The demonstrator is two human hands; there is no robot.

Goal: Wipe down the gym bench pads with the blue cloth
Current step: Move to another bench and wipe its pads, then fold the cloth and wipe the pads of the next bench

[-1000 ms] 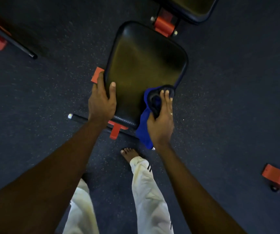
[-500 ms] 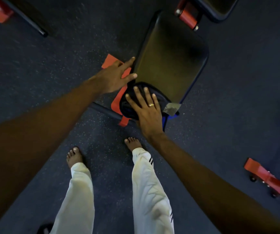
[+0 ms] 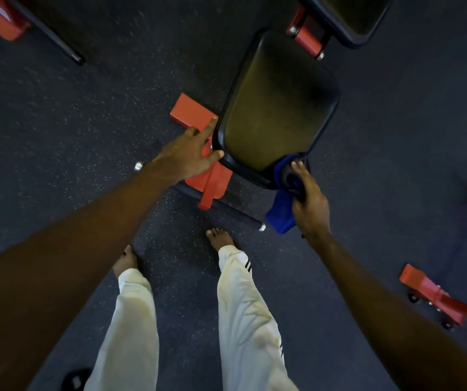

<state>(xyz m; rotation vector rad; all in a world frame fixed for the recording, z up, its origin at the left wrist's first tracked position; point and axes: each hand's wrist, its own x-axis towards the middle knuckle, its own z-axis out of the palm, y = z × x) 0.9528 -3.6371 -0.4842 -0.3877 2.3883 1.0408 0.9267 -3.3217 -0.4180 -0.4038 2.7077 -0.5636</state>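
One curled right hand [image 3: 311,206] grips blue cloth [image 3: 279,219].

A dark rubber floor [image 3: 85,131] flecked with pale specks lies in dim light. A red frame foot [image 3: 1,21] with a black tube [image 3: 57,43] stands at upper left, and a red wheeled base [image 3: 435,294] at lower right.

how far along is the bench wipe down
Done: no visible sign. In hand: the right hand grips the blue cloth at the near right corner of the seat pad; the left hand touches its left edge. Left: probably the back pad, with no cloth on it.
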